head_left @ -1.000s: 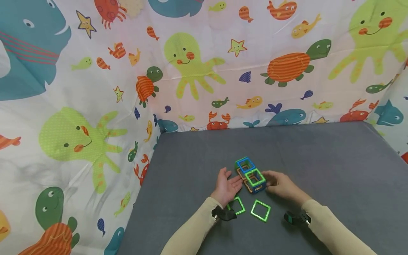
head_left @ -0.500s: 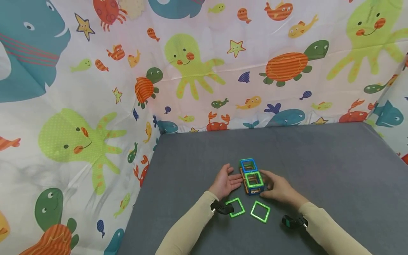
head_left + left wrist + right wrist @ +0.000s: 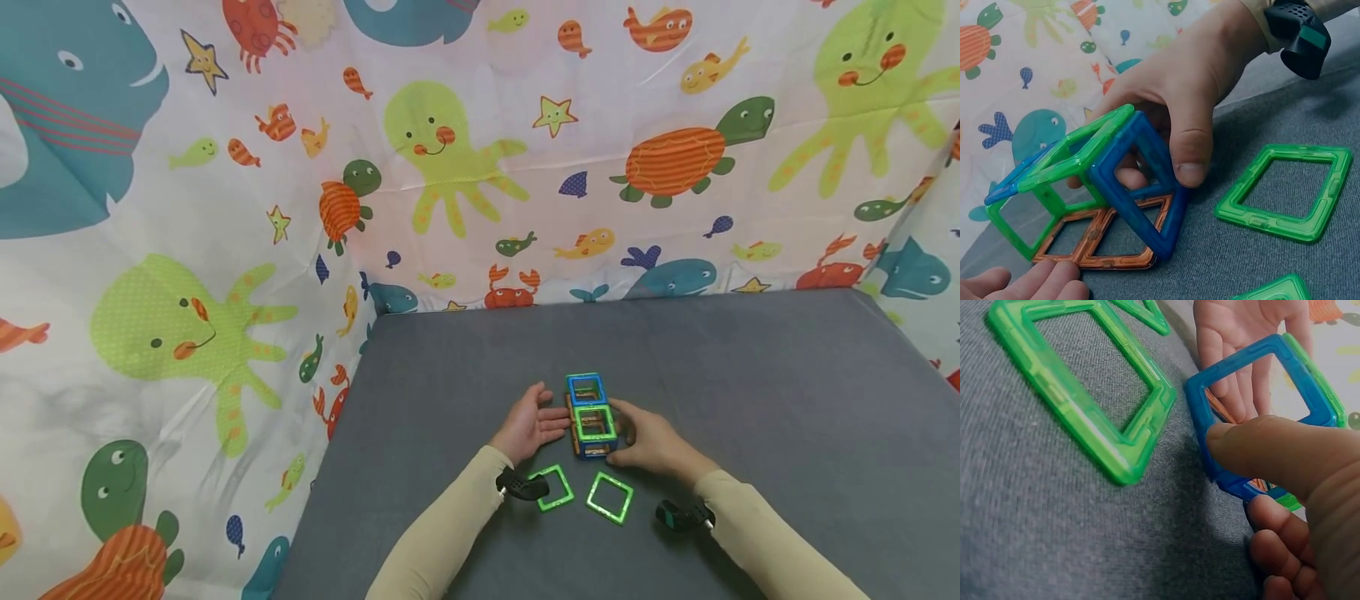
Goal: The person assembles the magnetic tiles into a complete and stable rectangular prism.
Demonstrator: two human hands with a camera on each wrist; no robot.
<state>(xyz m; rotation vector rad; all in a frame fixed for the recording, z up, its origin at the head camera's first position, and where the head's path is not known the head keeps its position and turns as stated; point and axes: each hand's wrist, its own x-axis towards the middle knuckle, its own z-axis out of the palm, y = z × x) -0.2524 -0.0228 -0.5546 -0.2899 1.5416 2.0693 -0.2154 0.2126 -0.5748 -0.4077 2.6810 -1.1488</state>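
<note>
Where the two hands face each other on the grey tabletop (image 3: 720, 367), one open-framed box (image 3: 588, 406) lies between them, made of hollow plastic squares.

Base: two orange squares (image 3: 1093, 234), side by side, flat.
Top: one green square (image 3: 595, 438) at the near half; one blue square (image 3: 586, 377) at the far half.
Near end: one upright blue square (image 3: 1127, 211).

Right hand (image 3: 652, 439): grip holding the box, thumb against its near end, fingers along its right side.
Left hand (image 3: 528, 423): grip released, palm up, fingers extended to the orange edge; contact uncertain.

Loose, flat, nearer the person: one green piece (image 3: 626, 505) at right; a second green piece (image 3: 566, 482) at left, partly covered by a black wrist device (image 3: 522, 485).

Beyond: white curtain (image 3: 480, 250), printed with sea animals.
</note>
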